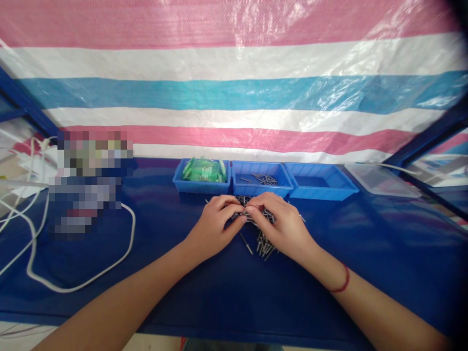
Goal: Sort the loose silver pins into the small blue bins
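Observation:
A pile of blind rivets [265, 243], thin grey metal pins, lies on the blue table under and between my hands. My left hand [219, 222] reaches in from the left, thumb and fingers closed on rivets at the pile's far side. Meeting it fingertip to fingertip, my right hand [283, 222] is also closed on rivets and covers part of the heap. Exactly how many pins each hand grips is hidden. One loose rivet [246, 244] lies apart, just left of the pile's near end.
Behind my hands stand three blue bins: the left bin [176, 183] with green plastic packets [204, 170], the middle bin [263, 188] with several rivets, and the right bin [321, 192]. A clear plastic lid [380, 180] lies right. White cable [129, 234] loops across the left.

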`<state>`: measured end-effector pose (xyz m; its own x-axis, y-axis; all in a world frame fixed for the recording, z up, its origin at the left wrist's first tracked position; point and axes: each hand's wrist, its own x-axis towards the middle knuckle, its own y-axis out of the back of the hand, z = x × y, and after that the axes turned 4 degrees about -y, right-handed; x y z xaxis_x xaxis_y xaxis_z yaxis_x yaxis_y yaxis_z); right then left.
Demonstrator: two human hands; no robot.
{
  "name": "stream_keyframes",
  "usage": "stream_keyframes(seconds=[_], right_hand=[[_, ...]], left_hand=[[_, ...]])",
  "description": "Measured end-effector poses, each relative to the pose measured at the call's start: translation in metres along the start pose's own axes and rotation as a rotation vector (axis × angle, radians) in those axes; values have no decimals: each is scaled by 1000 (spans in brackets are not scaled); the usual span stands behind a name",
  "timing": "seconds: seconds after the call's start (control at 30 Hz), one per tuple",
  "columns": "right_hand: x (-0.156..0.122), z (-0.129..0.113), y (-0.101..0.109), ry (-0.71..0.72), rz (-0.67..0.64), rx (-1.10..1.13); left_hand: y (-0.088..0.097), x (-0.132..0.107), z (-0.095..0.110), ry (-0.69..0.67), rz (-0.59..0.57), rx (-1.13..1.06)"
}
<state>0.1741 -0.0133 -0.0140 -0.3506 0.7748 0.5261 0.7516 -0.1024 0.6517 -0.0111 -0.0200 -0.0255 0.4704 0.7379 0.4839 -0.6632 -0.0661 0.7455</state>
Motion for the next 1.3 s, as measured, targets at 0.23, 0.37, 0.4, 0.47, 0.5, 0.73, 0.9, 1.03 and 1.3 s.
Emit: stream_keyframes(seconds=[0.23, 0.37, 0.4, 0.47, 0.5, 0.73, 0.9, 1.03, 1.3], right_hand=[[-4, 1, -5, -140, 38, 206], [-5, 1, -7, -184, 14, 245], [-5, 1, -7, -186, 11, 250], [-4, 0, -7, -188, 12, 254], [-4, 0, -6, -188, 13, 253], [-2, -2, -4, -127, -19, 229], [-1, -4, -3, -59, -38, 181], [-1, -2, -2, -75, -26, 185], [4, 6, 0, -18, -40, 84]], left_hand=[[1, 0, 1, 44, 64, -132], [1, 0, 1, 49, 60, -153], [1, -1, 1, 43, 59, -147], [1, -1, 0, 35, 55, -131], [1, -1, 0, 31, 53, -121], [3, 0, -1, 26, 40, -48], [3, -1, -1, 28, 15, -41], [3, 0, -1, 46, 32, -73], [9, 3, -3, 113, 62, -108]])
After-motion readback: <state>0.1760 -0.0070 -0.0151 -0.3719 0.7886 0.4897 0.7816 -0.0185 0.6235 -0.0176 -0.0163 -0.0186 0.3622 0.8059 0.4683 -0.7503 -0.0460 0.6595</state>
